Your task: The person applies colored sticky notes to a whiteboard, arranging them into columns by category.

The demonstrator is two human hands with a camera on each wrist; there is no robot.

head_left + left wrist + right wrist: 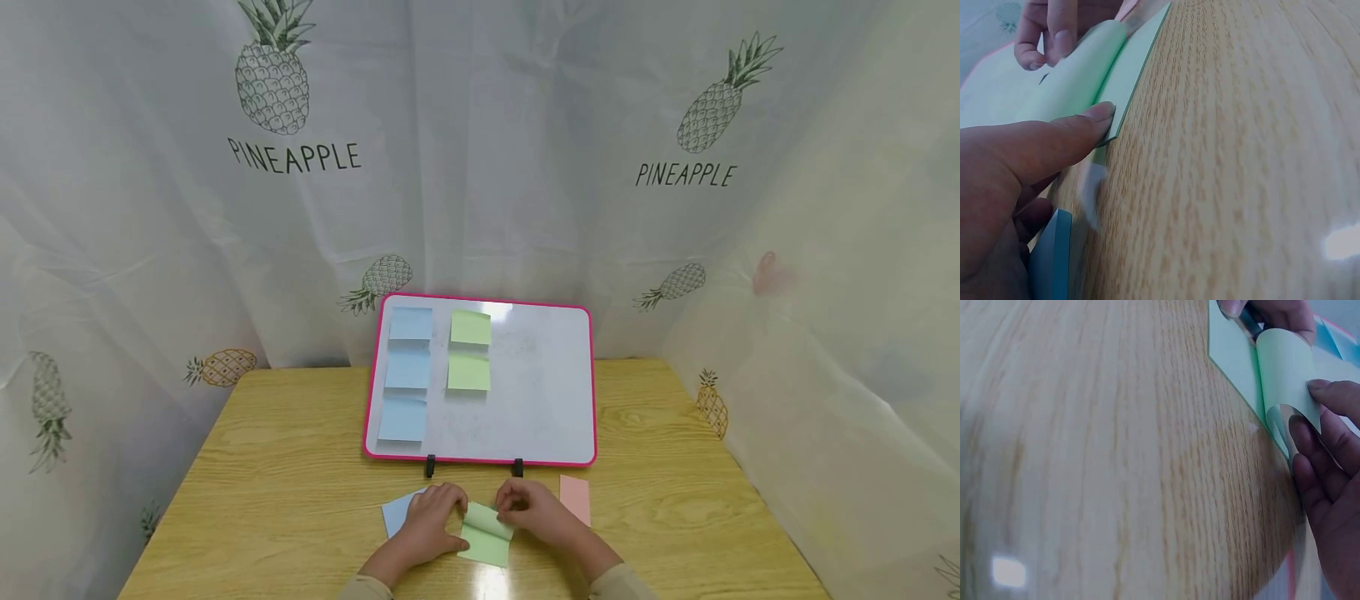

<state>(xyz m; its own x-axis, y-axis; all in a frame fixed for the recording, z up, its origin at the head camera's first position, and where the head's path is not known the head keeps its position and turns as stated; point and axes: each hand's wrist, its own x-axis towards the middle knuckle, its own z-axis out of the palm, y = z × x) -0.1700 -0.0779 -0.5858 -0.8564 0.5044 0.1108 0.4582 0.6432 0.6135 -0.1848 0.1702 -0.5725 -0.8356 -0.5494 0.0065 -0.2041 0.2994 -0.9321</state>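
Observation:
A pad of light green sticky notes [484, 550] lies on the table, its top sheet [1286, 369] curled up away from the pad. My left hand [429, 527] grips the pad at its left side, the thumb pressing on its near corner in the left wrist view. At the other side, my right hand [540, 514] pinches the edge of the raised sheet between thumb and fingers. Under and beside the left hand is a blue sticky note pad [394, 517]. Behind the right hand lies a pink sticky note pad [575, 498].
A pink-framed whiteboard [540, 383] stands behind the hands on black feet [518, 468]. Three blue notes [407, 368] form its left column; two green notes [469, 372] hang beside them. A pineapple-print curtain [480, 167] surrounds the wooden table [285, 467].

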